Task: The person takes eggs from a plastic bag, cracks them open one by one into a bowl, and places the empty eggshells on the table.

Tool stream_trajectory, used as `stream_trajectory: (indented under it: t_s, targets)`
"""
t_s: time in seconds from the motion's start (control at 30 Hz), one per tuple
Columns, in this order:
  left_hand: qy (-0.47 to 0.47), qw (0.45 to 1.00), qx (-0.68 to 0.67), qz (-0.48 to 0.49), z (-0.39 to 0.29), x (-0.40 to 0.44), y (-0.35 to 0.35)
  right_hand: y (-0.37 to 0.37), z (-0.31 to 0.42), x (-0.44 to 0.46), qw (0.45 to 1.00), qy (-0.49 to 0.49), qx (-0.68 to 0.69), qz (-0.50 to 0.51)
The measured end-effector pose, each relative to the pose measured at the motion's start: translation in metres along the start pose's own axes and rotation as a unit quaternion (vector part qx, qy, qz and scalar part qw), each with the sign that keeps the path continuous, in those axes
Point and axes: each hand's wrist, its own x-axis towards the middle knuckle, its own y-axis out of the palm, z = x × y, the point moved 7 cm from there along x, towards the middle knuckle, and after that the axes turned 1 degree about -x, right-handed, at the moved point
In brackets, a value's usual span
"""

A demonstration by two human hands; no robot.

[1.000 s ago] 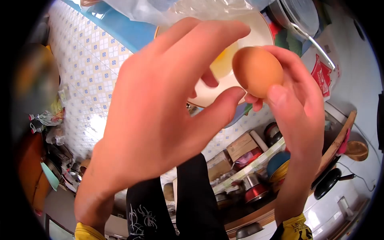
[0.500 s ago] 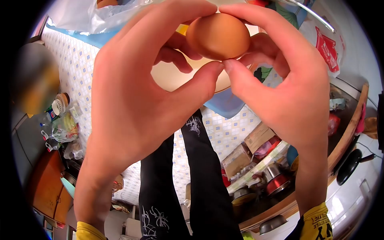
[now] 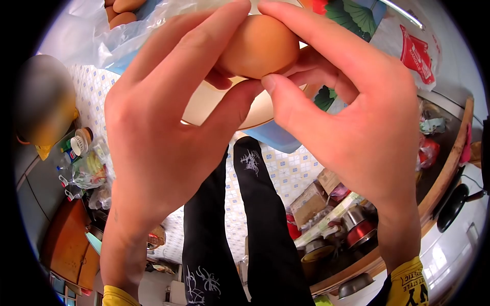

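A brown egg is held between both hands near the top of the view. My left hand grips its left side, fingertips above and thumb below. My right hand grips the right side in the same way, its thumb tip beside the left one. No crack shows on the visible shell. Below the egg, partly hidden by the hands, is a pale bowl. Behind my left hand lies a clear plastic bag with several brown eggs showing.
Under the bowl is a blue surface. A white bag with red print stands at right. Pots and boxes fill a low shelf; a black pan lies beyond it. Bottles and bags stand on the left floor.
The egg and both hands have shifted slightly left in view. The egg is turned a little. More of the eggs in the bag shows at upper left.
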Motion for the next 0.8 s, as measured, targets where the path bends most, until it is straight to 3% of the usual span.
stream_trajectory:
  t_s: [0.2,0.3,0.6,0.7,0.8]
  targets:
    - [0.027,0.999,-0.011,-0.024,-0.005,0.001,0.006,0.000,-0.002,-0.001,1.000,-0.006,-0.005,-0.006]
    - [-0.003,0.997,-0.066,-0.033,-0.002,0.003,0.007,0.000,-0.003,-0.001,1.000,-0.009,-0.010,-0.008]
    - [0.023,0.999,-0.027,-0.041,-0.003,0.006,0.009,0.003,-0.005,0.001,1.000,-0.010,-0.011,-0.011]
    - [0.073,0.995,0.060,-0.029,-0.010,0.007,0.011,0.004,-0.005,0.002,1.000,-0.011,-0.011,-0.011]
    - [0.045,0.998,0.002,-0.048,0.002,0.006,0.007,0.004,-0.005,0.003,1.000,-0.012,-0.011,-0.012]
